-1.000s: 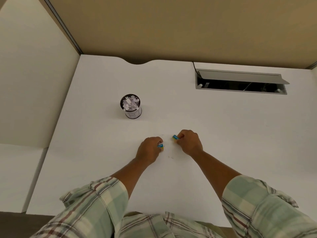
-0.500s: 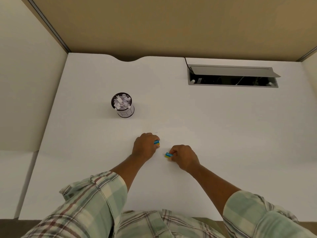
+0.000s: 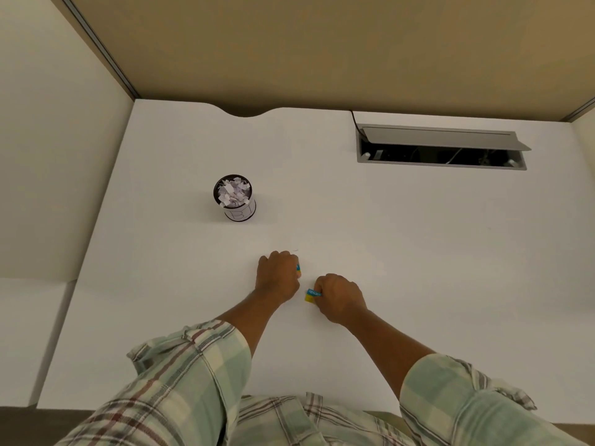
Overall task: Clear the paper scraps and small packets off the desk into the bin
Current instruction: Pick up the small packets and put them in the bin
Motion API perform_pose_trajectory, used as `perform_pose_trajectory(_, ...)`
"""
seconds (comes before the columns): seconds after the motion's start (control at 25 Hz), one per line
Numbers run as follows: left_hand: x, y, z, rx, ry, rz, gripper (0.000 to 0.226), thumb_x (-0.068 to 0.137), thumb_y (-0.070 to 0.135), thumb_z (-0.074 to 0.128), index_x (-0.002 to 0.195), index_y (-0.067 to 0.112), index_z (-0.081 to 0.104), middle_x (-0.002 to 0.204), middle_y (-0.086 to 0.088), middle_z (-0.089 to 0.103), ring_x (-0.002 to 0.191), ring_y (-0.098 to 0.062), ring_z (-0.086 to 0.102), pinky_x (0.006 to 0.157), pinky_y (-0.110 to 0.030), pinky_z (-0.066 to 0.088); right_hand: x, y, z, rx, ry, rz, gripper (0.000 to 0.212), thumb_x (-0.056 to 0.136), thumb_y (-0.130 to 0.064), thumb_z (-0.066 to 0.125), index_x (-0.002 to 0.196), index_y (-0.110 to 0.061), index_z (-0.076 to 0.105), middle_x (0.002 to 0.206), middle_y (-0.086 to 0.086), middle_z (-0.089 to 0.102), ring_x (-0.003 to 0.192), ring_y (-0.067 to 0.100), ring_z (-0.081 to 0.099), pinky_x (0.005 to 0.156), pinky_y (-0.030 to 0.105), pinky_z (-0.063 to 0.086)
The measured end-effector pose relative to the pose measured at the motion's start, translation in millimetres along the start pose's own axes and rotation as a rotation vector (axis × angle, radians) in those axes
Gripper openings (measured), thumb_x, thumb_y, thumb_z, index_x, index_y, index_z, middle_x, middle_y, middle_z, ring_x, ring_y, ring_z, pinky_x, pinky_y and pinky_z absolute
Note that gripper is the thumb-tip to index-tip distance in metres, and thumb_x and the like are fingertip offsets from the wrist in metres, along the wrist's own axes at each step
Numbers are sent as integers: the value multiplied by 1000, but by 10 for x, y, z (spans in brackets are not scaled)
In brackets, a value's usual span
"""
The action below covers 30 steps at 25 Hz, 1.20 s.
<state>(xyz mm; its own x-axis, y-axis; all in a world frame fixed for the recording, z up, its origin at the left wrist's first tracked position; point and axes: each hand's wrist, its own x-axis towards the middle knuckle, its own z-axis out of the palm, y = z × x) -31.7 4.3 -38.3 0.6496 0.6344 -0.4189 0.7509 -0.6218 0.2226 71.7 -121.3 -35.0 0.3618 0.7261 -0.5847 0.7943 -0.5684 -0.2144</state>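
A small round black bin (image 3: 234,197) with a white label stands on the white desk (image 3: 418,252), left of centre, filled with white paper scraps. My left hand (image 3: 279,275) rests on the desk in front of the bin, closed on a small blue and yellow packet (image 3: 298,268) that only peeks out at the fingertips. My right hand (image 3: 338,297) lies just to its right, closed on a second blue and yellow packet (image 3: 312,295) whose end sticks out to the left. The two hands are close together, a small gap between them.
An open grey cable hatch (image 3: 441,146) with wires inside sits in the desk at the back right. Beige partition walls close off the back and left. A lower white surface (image 3: 29,333) adjoins the desk on the left.
My right hand has drawn back toward me with its packet, from level with the left hand to slightly nearer. The left hand stays closed on its packet.
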Motion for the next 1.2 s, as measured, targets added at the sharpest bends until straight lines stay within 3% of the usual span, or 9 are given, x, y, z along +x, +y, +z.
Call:
perform_pose_trajectory(0.16, -73, -105, -45, -204, -11, -126, 21, 91, 26, 64, 111, 20, 67, 112, -2, 68, 105, -24, 62, 92, -37, 45, 40, 16, -54, -18, -86, -16, 17, 94, -28, 56, 109, -21, 60, 116, 2, 62, 106, 23, 60, 92, 38, 43)
perform_pose_trajectory(0.32, -251, -349, -179, -448, 45, -200, 10, 91, 24, 65, 98, 17, 69, 105, -4, 67, 95, -28, 65, 87, -43, 56, 68, 99, -210, 277, -102, 64, 22, 91, -40, 61, 77, -27, 51, 96, -4, 57, 91, 18, 54, 85, 38, 40)
perform_pose_trajectory(0.48, -358, -568, -478, -571, 233, -153, 6, 93, 24, 66, 93, 18, 67, 98, -1, 59, 89, -20, 60, 80, -39, 55, 175, 64, -594, 581, 20, 64, 17, 89, -19, 67, 75, -16, 57, 80, 1, 55, 75, 21, 51, 68, 35, 40)
perform_pose_trajectory(0.6, -299, -704, -818, -664, 442, -140, 4, 90, 20, 71, 89, 17, 68, 95, 2, 59, 85, -16, 58, 76, -27, 47, 293, -190, -1007, 670, 117, -35, 22, 90, -18, 69, 79, -1, 61, 76, 2, 53, 68, 17, 46, 62, 29, 36)
perform_pose_trajectory(0.68, -191, -778, -1056, -691, 543, -165, 7, 88, 19, 72, 92, 15, 69, 95, 1, 58, 84, -16, 57, 75, -26, 43, 418, -455, -1271, 721, 178, -95, 22, 90, -18, 69, 78, -1, 60, 76, 3, 54, 66, 15, 46, 60, 28, 36)
perform_pose_trajectory(0.88, 240, -992, -1521, -707, 576, -272, 9, 89, 21, 71, 96, 14, 72, 99, -3, 65, 87, -18, 61, 72, -25, 45, 868, -1190, -1708, 645, 266, -121, 19, 90, -30, 68, 81, -14, 63, 87, 4, 67, 75, 21, 58, 70, 39, 50)
perform_pose_trajectory(1.0, 445, -1147, -1618, -728, 518, -344, 8, 88, 17, 71, 89, 10, 75, 92, -8, 74, 82, -23, 67, 65, -28, 50, 1073, -1486, -1788, 494, 279, -84, 21, 92, -23, 64, 74, -25, 55, 90, 1, 67, 85, 23, 63, 78, 43, 55)
perform_pose_trajectory(1.12, 564, -1262, -1614, -735, 399, -398, 14, 91, 12, 64, 94, 8, 77, 95, -14, 75, 81, -27, 66, 65, -29, 48, 1197, -1600, -1756, 332, 214, -46, 10, 93, -15, 58, 94, -18, 67, 104, 4, 70, 97, 26, 67, 84, 42, 58)
perform_pose_trajectory(1.2, 621, -1312, -1601, -701, 343, -383, 16, 93, 11, 63, 97, 5, 77, 96, -16, 75, 82, -29, 67, 65, -29, 47, 1226, -1624, -1731, 249, 198, -34, 23, 92, -11, 53, 107, -15, 70, 109, 6, 71, 101, 28, 66, 89, 43, 57)
